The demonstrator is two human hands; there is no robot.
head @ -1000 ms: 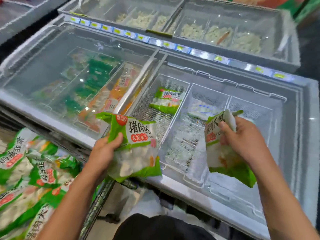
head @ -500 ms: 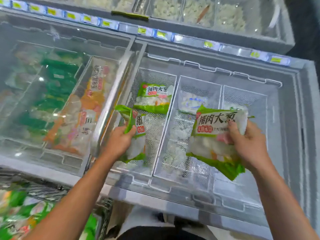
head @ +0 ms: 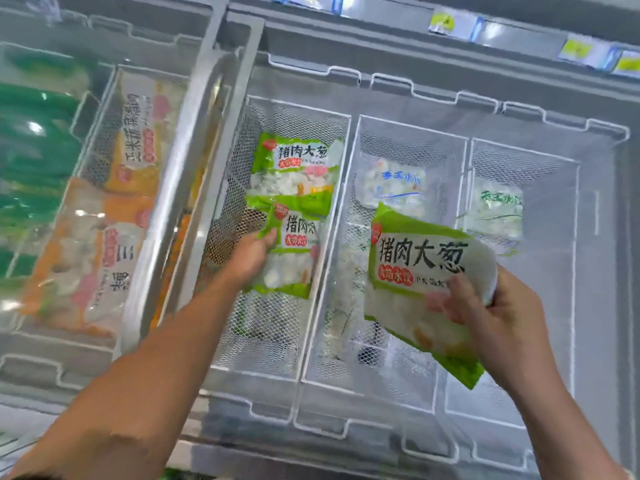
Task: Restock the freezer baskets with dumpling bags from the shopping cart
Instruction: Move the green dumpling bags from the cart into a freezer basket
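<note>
- The left hand (head: 254, 252) grips a green dumpling bag (head: 289, 252) by its left edge, thumb over the top corner, down inside the left wire basket (head: 341, 188); its upper end overlaps the lower edge of a matching bag (head: 294, 171) already lying there; let go at this slant, it could slide forward and bunch up rather than lie flat.
- The right hand (head: 485, 317) pinches a second green bag (head: 420, 271) at its right side, fingers curled across the front, holding it tilted above the middle basket (head: 353, 237); the grip sits at one end only, so the loose contents may shift to the low corner and drag the slick film out of the fingers.
- That middle basket holds a pale bag with blue print (head: 391, 187), and the right basket a pale bag with green print (head: 498, 209); dropped where it hangs, the green bag would land among a different product (a sorting mistake, as I judge it).
- The bags are glossy soft plastic, lumpy with dumplings, with clear windows and green borders; they will sag and crinkle.
- The baskets are white-coated wire mesh, rectangular with stiff rims; a bag corner could catch on a rim.
- Left of the metal divider rail (head: 194, 188), orange bags (head: 135, 140) lie under frosted glass.
</note>
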